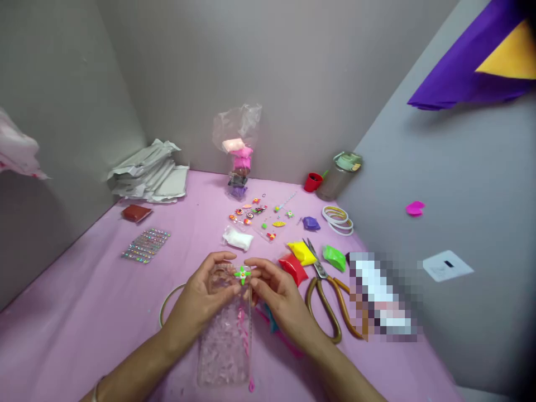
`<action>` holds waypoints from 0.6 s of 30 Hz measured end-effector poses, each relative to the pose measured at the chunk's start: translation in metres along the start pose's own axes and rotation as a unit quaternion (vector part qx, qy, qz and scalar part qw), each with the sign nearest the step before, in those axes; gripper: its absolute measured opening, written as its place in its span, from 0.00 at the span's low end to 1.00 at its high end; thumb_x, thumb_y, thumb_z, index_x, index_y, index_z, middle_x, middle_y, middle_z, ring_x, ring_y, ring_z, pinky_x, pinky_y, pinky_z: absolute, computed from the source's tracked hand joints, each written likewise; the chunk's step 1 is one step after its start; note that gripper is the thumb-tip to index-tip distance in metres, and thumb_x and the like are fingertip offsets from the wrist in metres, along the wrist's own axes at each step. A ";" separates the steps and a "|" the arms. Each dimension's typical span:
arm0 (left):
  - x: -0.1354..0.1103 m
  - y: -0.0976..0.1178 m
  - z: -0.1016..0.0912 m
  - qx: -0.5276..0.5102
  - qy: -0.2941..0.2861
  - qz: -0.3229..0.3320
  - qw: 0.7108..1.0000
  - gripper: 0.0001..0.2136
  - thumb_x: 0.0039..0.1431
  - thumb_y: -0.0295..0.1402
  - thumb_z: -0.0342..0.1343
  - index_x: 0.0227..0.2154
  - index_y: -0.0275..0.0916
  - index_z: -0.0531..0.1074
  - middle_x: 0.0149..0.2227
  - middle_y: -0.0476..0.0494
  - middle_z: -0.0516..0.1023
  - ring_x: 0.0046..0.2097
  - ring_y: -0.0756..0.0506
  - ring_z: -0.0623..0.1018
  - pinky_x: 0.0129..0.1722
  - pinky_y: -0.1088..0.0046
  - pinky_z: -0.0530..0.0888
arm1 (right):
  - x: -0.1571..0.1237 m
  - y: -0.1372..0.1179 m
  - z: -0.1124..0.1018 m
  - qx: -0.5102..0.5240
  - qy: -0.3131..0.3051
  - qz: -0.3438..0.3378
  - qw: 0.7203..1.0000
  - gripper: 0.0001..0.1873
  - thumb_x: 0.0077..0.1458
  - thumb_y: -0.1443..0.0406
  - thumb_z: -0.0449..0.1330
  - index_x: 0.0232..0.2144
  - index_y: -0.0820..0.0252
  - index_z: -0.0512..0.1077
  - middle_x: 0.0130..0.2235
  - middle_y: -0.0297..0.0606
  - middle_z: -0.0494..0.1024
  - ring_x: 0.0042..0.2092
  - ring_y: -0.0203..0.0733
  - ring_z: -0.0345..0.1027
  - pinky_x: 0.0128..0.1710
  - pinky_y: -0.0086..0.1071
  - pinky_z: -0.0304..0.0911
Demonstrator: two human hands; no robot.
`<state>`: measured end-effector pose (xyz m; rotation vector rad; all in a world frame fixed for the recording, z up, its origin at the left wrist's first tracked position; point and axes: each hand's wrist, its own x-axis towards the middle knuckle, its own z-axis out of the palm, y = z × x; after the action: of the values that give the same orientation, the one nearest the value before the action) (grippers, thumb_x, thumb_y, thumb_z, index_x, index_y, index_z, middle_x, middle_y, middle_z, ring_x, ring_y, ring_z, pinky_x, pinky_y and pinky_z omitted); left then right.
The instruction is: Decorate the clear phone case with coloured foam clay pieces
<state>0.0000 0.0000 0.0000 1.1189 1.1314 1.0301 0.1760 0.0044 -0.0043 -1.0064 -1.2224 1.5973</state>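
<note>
A clear, crinkle-patterned phone case stands tilted in front of me, held near its top. My left hand grips its upper left side, with the thumb reaching across the front. At the upper right corner, the fingers of my right hand are closed on the edge. Between both hands sits a small green and white flower-shaped charm, close to my left thumb. A thin strap hangs down the case's right side and ends in a pink loop. Pink decoration shows along that side.
Scissors lie right of my hand, beside red, yellow and green clay packets. Small charms and a white packet lie ahead. Tape rolls, a bottle and rhinestone sheet stand or lie farther out.
</note>
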 end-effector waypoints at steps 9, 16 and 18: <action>-0.002 0.001 0.003 0.150 0.066 0.062 0.985 0.14 0.53 0.36 0.62 0.44 0.43 0.73 0.44 0.47 0.74 0.38 0.45 0.76 0.42 0.68 0.73 | -0.001 0.001 0.002 0.013 -0.012 0.002 1.000 0.16 0.58 0.61 0.63 0.48 0.58 0.72 0.32 0.31 0.72 0.30 0.33 0.67 0.31 0.28 0.62; -0.002 -0.006 0.001 0.189 0.074 0.095 0.975 0.12 0.55 0.36 0.62 0.42 0.44 0.74 0.44 0.47 0.74 0.41 0.44 0.76 0.43 0.68 0.71 | -0.001 0.000 0.002 0.005 -0.025 0.001 1.000 0.15 0.59 0.61 0.63 0.48 0.59 0.71 0.32 0.31 0.72 0.30 0.33 0.68 0.31 0.28 0.62; -0.001 -0.005 0.001 0.191 0.077 0.096 0.974 0.12 0.54 0.36 0.61 0.42 0.44 0.74 0.44 0.47 0.74 0.43 0.43 0.76 0.44 0.67 0.71 | -0.001 0.000 0.002 0.009 -0.027 0.002 1.000 0.16 0.58 0.61 0.63 0.48 0.59 0.71 0.32 0.31 0.72 0.30 0.34 0.68 0.31 0.28 0.63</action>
<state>0.0012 -0.0023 -0.0044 1.4955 1.4072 1.0900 0.1744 0.0030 -0.0042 -0.9607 -1.2396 1.6461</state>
